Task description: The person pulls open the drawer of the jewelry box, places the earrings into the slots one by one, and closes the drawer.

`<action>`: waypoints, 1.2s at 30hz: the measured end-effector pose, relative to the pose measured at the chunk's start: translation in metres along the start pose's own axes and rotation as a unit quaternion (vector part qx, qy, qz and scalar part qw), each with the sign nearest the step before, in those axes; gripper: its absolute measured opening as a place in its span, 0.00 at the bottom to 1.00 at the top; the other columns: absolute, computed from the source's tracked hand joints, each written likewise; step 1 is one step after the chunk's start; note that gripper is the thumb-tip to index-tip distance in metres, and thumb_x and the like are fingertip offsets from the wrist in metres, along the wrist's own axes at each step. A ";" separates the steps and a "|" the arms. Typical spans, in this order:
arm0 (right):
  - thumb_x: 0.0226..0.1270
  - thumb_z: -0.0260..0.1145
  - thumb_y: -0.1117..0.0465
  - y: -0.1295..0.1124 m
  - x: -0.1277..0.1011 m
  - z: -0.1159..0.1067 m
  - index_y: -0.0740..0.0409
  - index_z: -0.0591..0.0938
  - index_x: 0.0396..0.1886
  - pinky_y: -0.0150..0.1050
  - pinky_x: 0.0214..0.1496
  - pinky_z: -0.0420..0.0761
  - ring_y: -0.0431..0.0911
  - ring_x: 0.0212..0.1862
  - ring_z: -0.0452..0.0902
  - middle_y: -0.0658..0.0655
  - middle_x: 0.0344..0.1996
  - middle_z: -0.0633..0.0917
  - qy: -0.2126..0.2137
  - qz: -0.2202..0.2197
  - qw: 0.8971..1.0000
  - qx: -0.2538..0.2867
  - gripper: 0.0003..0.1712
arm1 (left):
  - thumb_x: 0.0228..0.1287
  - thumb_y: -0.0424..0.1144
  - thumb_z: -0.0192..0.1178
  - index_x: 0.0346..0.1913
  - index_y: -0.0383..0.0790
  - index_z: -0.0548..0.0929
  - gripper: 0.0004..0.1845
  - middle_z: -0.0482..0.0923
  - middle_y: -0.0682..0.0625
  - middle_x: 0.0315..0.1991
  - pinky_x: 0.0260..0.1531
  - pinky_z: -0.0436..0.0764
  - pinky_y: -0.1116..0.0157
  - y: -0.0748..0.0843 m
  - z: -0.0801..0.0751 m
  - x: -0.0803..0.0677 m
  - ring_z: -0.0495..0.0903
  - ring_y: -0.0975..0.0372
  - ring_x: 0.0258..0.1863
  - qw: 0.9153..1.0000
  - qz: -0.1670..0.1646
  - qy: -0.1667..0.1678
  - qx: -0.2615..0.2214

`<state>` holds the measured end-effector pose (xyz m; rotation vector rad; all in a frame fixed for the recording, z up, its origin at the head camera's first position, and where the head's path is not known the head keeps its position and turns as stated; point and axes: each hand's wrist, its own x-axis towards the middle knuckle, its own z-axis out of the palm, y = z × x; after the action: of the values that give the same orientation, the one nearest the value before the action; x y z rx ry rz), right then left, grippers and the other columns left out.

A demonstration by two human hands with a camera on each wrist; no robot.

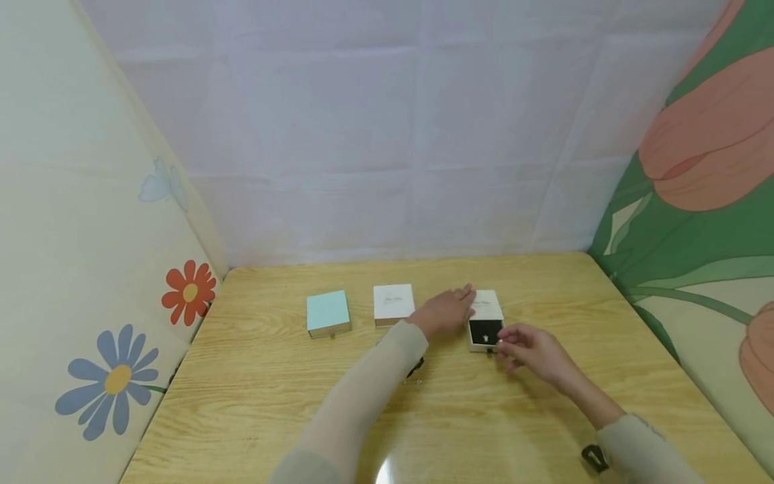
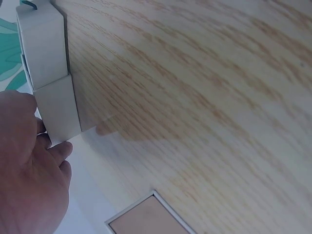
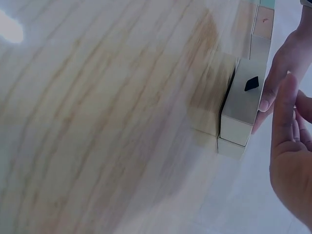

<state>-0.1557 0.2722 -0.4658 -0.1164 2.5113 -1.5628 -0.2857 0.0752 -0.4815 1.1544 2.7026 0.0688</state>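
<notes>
Showing white drawer box, black insert, half open

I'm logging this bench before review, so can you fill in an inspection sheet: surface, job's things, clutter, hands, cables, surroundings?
Surface: wooden table, pale grain, with a glare patch at the near edge.
Job's things: white drawer box, its drawer pulled out toward the person, showing a black insert with a small pale item.
Clutter: mint box and second white box, both closed, in a row to the left.
Hands: left hand rests on the drawer box's sleeve; right hand is at the drawer's front; its grip is unclear.
Cables: nothing seen.
Surroundings: white sheet behind, flower-printed panels on both sides.
</notes>
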 end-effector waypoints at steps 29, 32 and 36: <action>0.62 0.74 0.65 0.003 0.020 -0.007 0.57 0.89 0.34 0.32 0.31 0.77 0.40 0.32 0.75 0.49 0.31 0.85 0.081 -0.126 0.954 -0.258 0.02 | 0.85 0.50 0.32 0.82 0.42 0.46 0.31 0.42 0.48 0.83 0.79 0.49 0.65 0.005 -0.009 -0.005 0.50 0.57 0.80 1.000 0.004 -0.017 0.018; 0.61 0.75 0.65 0.004 0.024 -0.007 0.59 0.88 0.33 0.32 0.28 0.73 0.40 0.30 0.71 0.51 0.32 0.83 0.081 -0.130 0.951 -0.270 0.02 | 0.85 0.50 0.32 0.82 0.42 0.46 0.31 0.42 0.48 0.83 0.79 0.50 0.65 0.004 -0.009 -0.005 0.50 0.57 0.80 1.000 0.004 -0.018 0.021; 0.61 0.75 0.65 0.005 0.028 -0.006 0.60 0.89 0.32 0.35 0.31 0.73 0.43 0.32 0.72 0.53 0.31 0.81 0.078 -0.135 0.948 -0.277 0.03 | 0.85 0.50 0.31 0.82 0.42 0.45 0.31 0.42 0.48 0.83 0.79 0.50 0.64 0.003 -0.007 -0.003 0.51 0.57 0.80 0.999 0.006 -0.015 0.029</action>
<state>-0.1844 0.2753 -0.4711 -0.4428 3.1019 -0.9154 -0.2825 0.0755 -0.4739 1.1769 2.6885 -0.0265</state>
